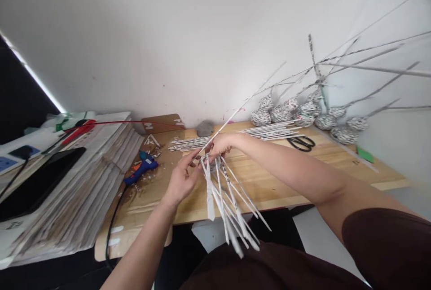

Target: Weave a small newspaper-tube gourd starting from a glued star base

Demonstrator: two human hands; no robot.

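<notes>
Both hands are at a small weaving of rolled newspaper tubes (229, 191), whose loose ends fan down past the table's front edge. My left hand (183, 175) grips the weaving's left side, thumb and fingers pinched at its rim. Reaching across from the right, my right hand (220, 144) is closed on a long thin paper tube (232, 118) close to the weaving. That tube slants up to the right in front of the wall. The fingers partly hide the woven part.
A bundle of paper tubes (269, 131) lies behind my hands, with black-handled scissors (301, 143) beside it. Several woven gourd-like pieces (261, 117) stand back right, long tubes sticking out. A blue glue gun (141, 167), newspaper stack (90, 186) and grey stone-like lump (205, 128) lie leftward.
</notes>
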